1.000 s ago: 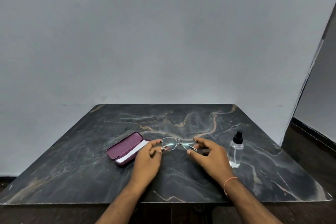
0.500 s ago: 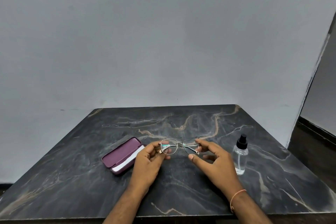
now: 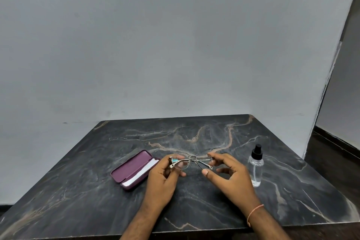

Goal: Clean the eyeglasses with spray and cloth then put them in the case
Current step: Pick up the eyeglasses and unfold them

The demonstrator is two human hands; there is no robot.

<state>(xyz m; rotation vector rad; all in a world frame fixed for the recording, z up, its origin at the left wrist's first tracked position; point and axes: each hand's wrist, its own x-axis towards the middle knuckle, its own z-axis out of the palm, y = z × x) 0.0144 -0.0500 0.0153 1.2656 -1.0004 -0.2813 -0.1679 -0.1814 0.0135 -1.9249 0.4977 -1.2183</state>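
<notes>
Glasses (image 3: 191,161) held above worktop (image 3: 214,200), long axis left-right between hands. Left hand (image 3: 162,181) pinches left end, right hand (image 3: 228,176) pinches right end. Spray (image 3: 256,167) just right of right hand, nearer it; open case (image 3: 134,169) with cloth (image 3: 143,173) by left.

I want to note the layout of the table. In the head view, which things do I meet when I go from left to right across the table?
Open purple case → left hand → eyeglasses, held between both hands → right hand → spray bottle.
</notes>
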